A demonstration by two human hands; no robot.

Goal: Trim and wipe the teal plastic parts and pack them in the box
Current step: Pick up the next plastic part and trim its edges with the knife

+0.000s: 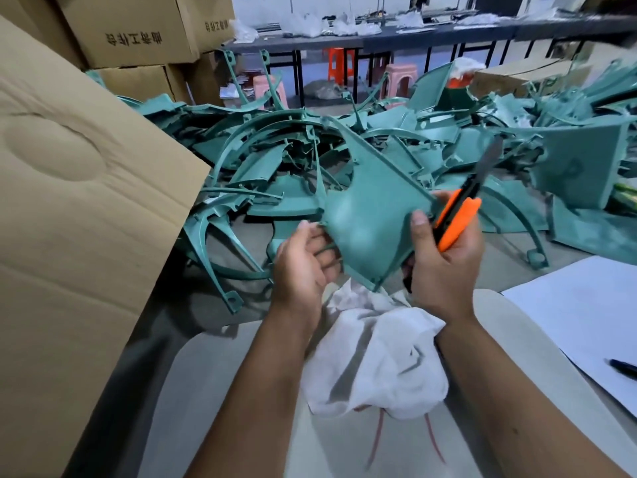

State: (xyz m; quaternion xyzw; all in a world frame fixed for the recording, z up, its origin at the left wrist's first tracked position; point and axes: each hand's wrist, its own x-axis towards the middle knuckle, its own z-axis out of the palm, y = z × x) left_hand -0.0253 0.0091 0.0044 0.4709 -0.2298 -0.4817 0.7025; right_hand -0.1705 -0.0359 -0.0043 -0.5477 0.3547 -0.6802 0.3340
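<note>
White cloth (pixel 375 357) waits on the lap; the left hand (pixel 303 267) steadies the teal panel (pixel 372 208), while the right hand's (pixel 444 267) grip holds the orange knife (pixel 456 222). Trimming should run along edges, blade angled away from fingers.

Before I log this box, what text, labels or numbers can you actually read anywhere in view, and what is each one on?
Stacked cardboard box: a row of dark printed characters, appearing mirrored; too blurred to quote.
Neighbouring box: a shorter row of the same kind, unreadable.
White sheet: no print visible.
Orange utility knife: no legible brand.
</note>
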